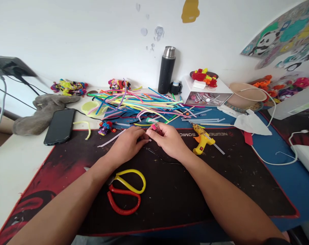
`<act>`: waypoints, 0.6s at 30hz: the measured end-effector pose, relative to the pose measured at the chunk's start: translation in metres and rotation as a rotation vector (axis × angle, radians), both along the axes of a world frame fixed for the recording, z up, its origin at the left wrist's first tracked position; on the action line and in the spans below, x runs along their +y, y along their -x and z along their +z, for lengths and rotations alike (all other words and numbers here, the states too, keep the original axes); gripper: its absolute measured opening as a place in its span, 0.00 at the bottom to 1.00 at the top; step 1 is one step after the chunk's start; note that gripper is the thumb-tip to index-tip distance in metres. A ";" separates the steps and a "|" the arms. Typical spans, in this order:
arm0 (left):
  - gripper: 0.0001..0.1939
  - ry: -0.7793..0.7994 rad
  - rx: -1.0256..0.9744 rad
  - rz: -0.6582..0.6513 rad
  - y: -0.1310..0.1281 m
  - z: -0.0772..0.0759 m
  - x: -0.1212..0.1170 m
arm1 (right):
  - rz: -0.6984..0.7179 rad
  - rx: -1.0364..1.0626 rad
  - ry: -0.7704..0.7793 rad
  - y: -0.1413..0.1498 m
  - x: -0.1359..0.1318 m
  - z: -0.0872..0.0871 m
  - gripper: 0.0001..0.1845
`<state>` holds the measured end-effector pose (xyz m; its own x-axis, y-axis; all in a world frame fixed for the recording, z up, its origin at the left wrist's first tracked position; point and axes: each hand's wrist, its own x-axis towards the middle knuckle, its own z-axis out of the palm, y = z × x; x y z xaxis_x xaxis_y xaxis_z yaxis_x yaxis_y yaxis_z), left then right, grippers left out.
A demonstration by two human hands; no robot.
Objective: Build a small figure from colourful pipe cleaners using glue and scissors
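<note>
My left hand [127, 144] is closed, thumb and fingertips pinching a pale lilac pipe cleaner [111, 139]; a length of it sticks out to the left and a small tip shows at the fingertips. Close beside it, my right hand [169, 139] is closed around a small pink-topped lighter [153, 127], mostly hidden by the fingers. Below the left forearm lie scissors [130, 182] with one yellow and one red handle, their blades partly covered by the arm. To the right of my right hand, a yellow glue gun [203, 139] rests on the black mat [175, 197].
A heap of coloured pipe cleaners [139, 103] spreads behind my hands. Clear glue sticks [205, 120], a black thermos [167, 69] and a white box [208, 90] stand or lie at the back. On the left are a phone [59, 126] and a small pipe-cleaner figure [106, 128].
</note>
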<state>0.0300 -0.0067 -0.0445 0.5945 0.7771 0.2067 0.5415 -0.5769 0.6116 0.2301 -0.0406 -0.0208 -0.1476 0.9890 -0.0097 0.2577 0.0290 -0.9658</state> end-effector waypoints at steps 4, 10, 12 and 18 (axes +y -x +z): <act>0.11 0.274 -0.229 0.142 0.003 0.014 -0.001 | -0.008 -0.017 -0.009 0.000 -0.001 0.003 0.17; 0.20 0.699 -0.687 0.252 0.003 0.023 -0.002 | -0.044 0.012 -0.007 0.000 -0.001 0.001 0.19; 0.19 0.728 -0.728 0.247 0.002 0.023 -0.003 | -0.054 0.035 0.007 0.000 -0.001 0.000 0.20; 0.16 0.757 -0.666 0.197 -0.001 0.020 -0.007 | -0.027 0.059 0.010 0.000 -0.001 -0.002 0.20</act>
<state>0.0309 -0.0133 -0.0241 0.3861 0.9122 -0.1368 0.0024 0.1473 0.9891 0.2298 -0.0414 -0.0226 -0.1217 0.9925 -0.0116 0.2008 0.0131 -0.9795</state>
